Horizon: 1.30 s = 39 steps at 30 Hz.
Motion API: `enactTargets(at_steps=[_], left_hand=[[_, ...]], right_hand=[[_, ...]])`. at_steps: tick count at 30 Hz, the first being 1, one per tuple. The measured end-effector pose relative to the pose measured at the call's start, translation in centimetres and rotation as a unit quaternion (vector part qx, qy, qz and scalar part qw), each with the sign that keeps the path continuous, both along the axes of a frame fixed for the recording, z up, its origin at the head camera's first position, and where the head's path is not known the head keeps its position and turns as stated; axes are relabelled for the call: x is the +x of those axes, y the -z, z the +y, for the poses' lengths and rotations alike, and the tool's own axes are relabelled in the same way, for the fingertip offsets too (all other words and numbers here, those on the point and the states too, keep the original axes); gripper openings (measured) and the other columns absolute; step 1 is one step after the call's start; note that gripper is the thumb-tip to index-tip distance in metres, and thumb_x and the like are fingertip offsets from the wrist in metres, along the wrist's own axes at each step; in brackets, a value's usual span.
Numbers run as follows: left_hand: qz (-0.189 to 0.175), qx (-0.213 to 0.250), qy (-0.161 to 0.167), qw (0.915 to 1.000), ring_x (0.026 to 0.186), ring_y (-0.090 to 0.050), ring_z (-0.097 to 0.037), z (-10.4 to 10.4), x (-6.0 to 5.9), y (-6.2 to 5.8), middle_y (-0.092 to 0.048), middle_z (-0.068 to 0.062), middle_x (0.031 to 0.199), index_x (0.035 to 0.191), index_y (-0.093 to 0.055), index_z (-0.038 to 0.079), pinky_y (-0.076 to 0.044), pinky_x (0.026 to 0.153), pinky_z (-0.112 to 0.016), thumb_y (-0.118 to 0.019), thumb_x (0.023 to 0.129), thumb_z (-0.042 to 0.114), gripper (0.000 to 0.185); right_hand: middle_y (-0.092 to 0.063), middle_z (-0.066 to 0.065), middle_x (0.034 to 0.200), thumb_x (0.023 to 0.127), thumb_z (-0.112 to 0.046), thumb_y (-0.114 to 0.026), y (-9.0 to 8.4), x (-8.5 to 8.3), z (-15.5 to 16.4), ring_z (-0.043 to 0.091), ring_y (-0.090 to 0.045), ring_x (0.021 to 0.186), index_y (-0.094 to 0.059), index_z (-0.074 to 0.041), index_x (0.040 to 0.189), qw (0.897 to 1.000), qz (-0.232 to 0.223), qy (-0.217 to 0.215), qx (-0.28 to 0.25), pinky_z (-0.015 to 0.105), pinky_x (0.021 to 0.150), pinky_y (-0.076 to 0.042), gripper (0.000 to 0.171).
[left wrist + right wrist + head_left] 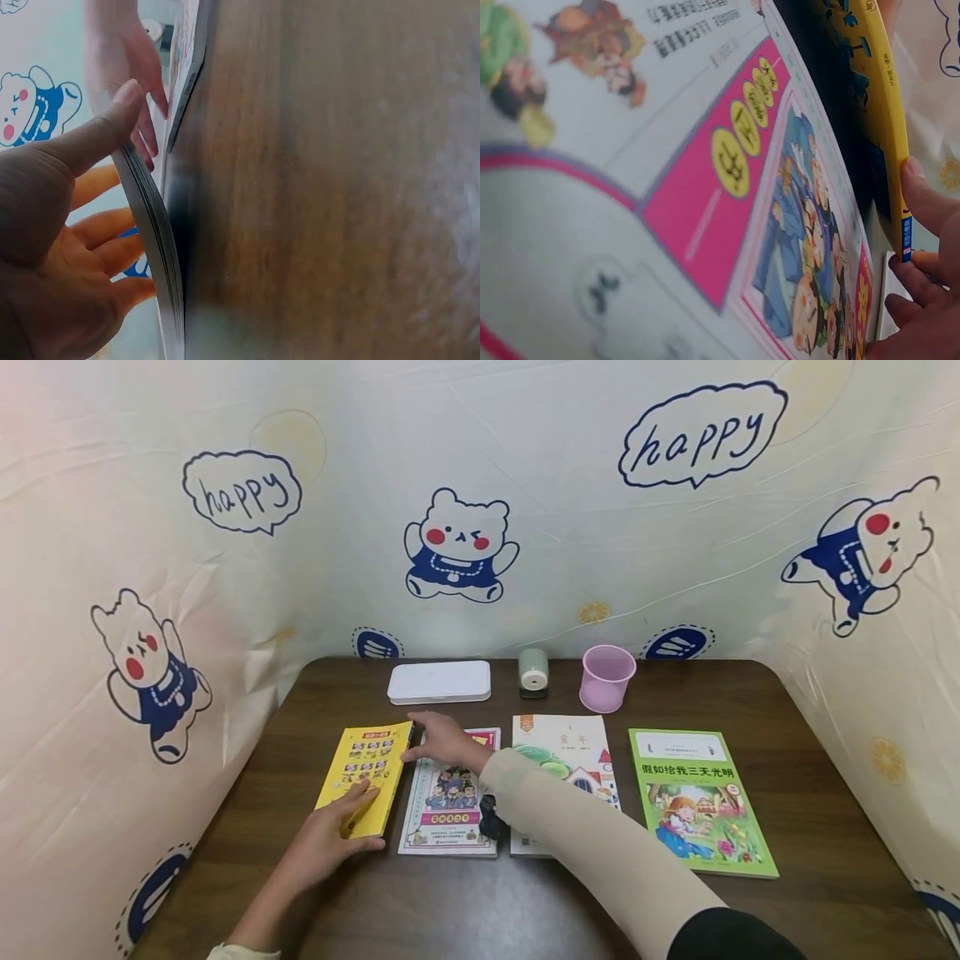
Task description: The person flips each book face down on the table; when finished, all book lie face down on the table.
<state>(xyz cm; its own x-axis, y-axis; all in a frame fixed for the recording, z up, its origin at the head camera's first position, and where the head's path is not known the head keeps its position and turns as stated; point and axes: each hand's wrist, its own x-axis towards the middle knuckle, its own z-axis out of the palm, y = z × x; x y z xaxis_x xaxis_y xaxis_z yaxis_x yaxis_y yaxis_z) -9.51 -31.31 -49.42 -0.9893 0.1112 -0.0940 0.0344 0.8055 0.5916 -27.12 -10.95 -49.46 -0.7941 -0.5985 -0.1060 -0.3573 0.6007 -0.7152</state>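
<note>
A yellow book (363, 777) lies at the left end of a row of books on the brown table (825, 827). My left hand (352, 822) grips its near edge, fingers on the cover and thumb on the other side (120, 112), lifting that edge (154, 217) slightly. My right hand (423, 739) reaches across a pink-bordered book (450, 802) and pinches the yellow book's far right corner (889, 150); its fingers (922, 262) curl around that edge. The right sleeve covers part of the pink-bordered book.
A white book with a house picture (570, 752) and a green book (697, 802) lie further right. Behind them stand a white flat box (439, 682), a small green sharpener (533, 672) and a pink cup (606, 677). A printed cloth screen surrounds the table.
</note>
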Motion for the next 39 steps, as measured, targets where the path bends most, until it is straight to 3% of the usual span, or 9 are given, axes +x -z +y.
enactTargets(at_steps=[7,12,22,39], left_hand=[[-0.001,-0.025,0.003,0.9997,0.153,-0.028,-0.041,-0.1,-0.1,0.2,-0.033,-0.016,0.166,0.152,-0.053,0.012,-0.027,0.119,-0.066,-0.09,0.078,0.042,0.088],[-0.005,-0.038,0.0,0.9993,0.154,-0.025,-0.043,-0.2,-0.3,0.3,-0.032,-0.017,0.166,0.152,-0.053,0.011,-0.024,0.118,-0.069,-0.089,0.079,0.042,0.087],[-0.014,-0.053,0.004,0.9985,0.154,-0.021,-0.045,0.0,-0.3,0.1,-0.031,-0.02,0.166,0.151,-0.054,0.008,-0.016,0.121,-0.068,-0.089,0.079,0.035,0.084],[-0.027,-0.081,0.026,0.996,0.153,-0.023,-0.046,-0.1,-0.4,-0.3,-0.03,-0.023,0.165,0.148,-0.057,0.007,-0.017,0.121,-0.068,-0.087,0.082,0.033,0.077]], right_hand=[[-0.04,0.003,0.164,0.088,-0.041,-0.082,0.2,0.1,-0.6,0.023,-0.029,0.155,-0.039,-0.018,0.16,0.999,-0.001,0.006,0.031,0.051,0.128,-0.015,0.087],[-0.04,0.0,0.164,0.088,-0.044,-0.081,0.6,0.3,-1.0,0.023,-0.025,0.157,-0.039,-0.022,0.16,0.999,0.007,0.017,0.048,0.054,0.128,-0.011,0.087],[-0.04,-0.005,0.164,0.089,-0.046,-0.08,0.7,0.9,-1.2,0.021,-0.021,0.158,-0.038,-0.026,0.161,0.997,0.013,0.02,0.07,0.055,0.128,-0.006,0.086],[-0.04,-0.007,0.164,0.087,-0.046,-0.082,1.0,1.2,-1.2,0.019,-0.021,0.158,-0.038,-0.025,0.161,0.996,0.029,0.017,0.082,0.055,0.128,-0.007,0.089]])
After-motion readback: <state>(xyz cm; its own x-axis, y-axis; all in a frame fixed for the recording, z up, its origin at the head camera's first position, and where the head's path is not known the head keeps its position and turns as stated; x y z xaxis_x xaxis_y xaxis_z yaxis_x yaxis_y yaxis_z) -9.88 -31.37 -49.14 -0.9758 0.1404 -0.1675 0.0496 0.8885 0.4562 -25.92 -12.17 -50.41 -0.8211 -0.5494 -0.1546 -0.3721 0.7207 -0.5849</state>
